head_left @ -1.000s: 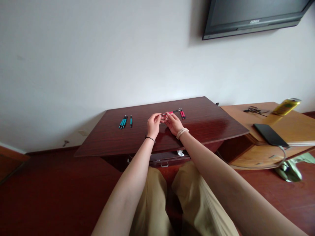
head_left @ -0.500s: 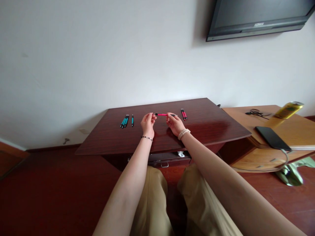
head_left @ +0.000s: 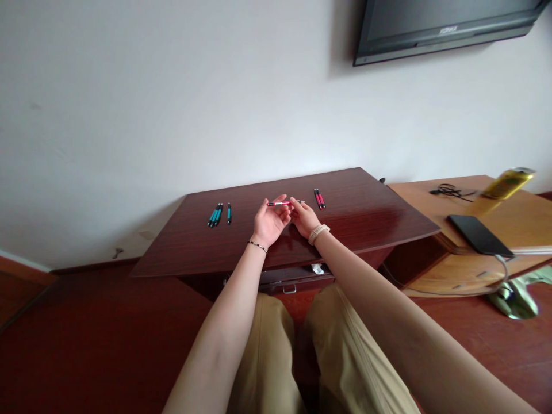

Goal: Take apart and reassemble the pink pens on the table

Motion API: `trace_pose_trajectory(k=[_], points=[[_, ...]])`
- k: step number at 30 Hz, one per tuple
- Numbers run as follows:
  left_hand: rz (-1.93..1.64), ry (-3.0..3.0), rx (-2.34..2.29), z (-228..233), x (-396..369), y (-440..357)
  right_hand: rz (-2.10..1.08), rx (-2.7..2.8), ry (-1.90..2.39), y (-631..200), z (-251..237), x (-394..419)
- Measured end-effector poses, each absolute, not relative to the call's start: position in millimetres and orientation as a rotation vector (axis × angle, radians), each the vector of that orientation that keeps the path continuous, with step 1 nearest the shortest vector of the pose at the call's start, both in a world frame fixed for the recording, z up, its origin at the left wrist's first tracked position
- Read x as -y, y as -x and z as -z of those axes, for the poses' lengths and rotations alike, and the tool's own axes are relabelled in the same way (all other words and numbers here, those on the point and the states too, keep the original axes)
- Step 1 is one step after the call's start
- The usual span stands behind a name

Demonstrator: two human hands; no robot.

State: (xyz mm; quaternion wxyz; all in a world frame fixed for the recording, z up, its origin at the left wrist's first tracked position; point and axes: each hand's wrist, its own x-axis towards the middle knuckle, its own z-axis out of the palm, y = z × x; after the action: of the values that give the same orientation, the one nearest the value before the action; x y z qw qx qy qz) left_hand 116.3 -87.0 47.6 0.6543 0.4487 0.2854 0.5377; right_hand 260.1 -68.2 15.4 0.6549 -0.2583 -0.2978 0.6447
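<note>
Over the dark glossy wooden bench, mid-frame: both hands pinching the slim pink pen; best keeping it level, pulling straight.

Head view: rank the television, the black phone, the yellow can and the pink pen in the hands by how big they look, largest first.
1. Television, cut off by the frame edge.
2. Black phone.
3. Yellow can, blurred.
4. Pink pen, held between the left hand and right hand.
The objects lie at different distances, so this is apparent size only.
</note>
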Motion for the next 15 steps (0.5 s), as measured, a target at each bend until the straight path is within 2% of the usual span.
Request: trace_pose_trajectory(k=[6,12,15], points=[[-1.224,-1.001,-0.558,-55,100,-127,-1.467,0.726,0.534,-261,-15,69],[-1.405,-0.982,-0.676,-48,88,-138,-1.514,0.695,0.526,-261,-13,67],[-1.381,-0.989,-0.546,-48,90,-143,-1.506,0.693,0.456,-263,-11,64]])
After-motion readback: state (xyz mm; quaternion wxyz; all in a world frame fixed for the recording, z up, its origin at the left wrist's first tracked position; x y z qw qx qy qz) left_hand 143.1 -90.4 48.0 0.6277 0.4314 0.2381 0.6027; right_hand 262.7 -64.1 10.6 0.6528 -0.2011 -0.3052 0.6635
